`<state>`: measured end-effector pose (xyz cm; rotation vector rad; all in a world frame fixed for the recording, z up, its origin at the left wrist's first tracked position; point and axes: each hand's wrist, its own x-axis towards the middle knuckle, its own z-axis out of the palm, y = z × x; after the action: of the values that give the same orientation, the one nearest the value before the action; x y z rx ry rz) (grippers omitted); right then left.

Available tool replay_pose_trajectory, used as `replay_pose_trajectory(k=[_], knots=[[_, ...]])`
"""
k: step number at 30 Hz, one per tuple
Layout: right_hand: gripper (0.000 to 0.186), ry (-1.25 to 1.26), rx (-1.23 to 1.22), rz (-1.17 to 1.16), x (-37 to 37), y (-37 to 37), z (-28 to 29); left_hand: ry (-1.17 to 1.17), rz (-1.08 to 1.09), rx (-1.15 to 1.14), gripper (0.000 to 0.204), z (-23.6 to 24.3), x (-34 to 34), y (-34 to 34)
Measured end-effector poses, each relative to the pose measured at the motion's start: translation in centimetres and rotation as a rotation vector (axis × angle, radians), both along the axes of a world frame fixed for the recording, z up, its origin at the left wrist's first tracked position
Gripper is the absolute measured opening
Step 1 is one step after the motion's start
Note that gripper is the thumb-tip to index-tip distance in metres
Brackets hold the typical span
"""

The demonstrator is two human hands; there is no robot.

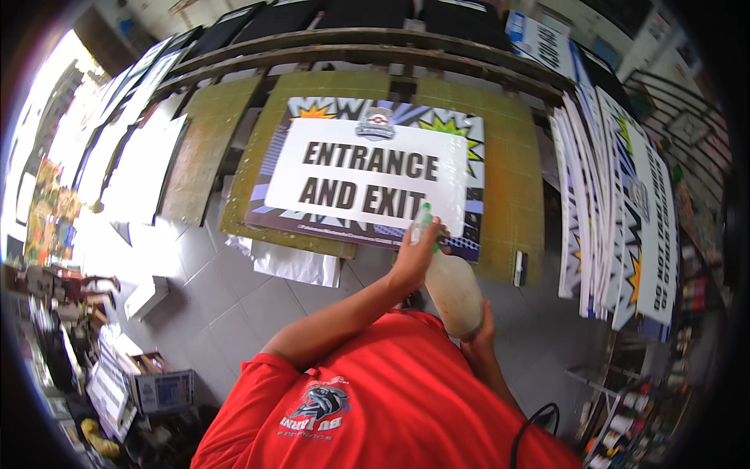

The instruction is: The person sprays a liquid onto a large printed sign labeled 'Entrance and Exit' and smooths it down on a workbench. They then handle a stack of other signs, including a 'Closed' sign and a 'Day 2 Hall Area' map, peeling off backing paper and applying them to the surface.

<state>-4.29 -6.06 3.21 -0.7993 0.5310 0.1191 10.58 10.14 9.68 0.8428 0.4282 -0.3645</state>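
A translucent plastic bottle [451, 291] with pale contents and a green top [426, 211] is tilted below the printed sign. My left hand [419, 246] has its fingers wrapped round the bottle's green upper part, over the sign's lower right area. My right hand [480, 328] grips the lower body of the bottle, its fingers partly hidden behind it. The sign [367, 133] has a white middle, large dark lettering and a colourful comic-style border. It lies on an olive-green board [238, 215].
Stacks of printed boards [648, 242] stand on the right, with white boards [133, 156] on the left. Dark panels [281, 19] line a wooden rail at the back. Cartons [160, 391] and clutter fill the lower left; a metal frame [586, 375] is at lower right, on a tiled floor [219, 281].
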Motion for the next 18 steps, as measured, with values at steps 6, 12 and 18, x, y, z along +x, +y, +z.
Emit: replay_pose_trajectory(k=[6, 12, 18], knots=[[0.059, -0.285, 0.009, 0.222, 2.8, 2.0, 0.2, -0.359, -0.046, 0.203, 0.036, 5.3, 0.0, 3.0], [0.086, -0.321, 0.009, 0.367, 6.3, 8.9, 2.8, -0.931, 0.134, 0.570, 0.044, 12.5, 1.7, 13.7], [0.083, -0.414, -0.309, 0.389, 7.9, 15.6, 2.3, -0.898, 0.352, 0.704, 0.020, 14.2, 4.5, 23.3]])
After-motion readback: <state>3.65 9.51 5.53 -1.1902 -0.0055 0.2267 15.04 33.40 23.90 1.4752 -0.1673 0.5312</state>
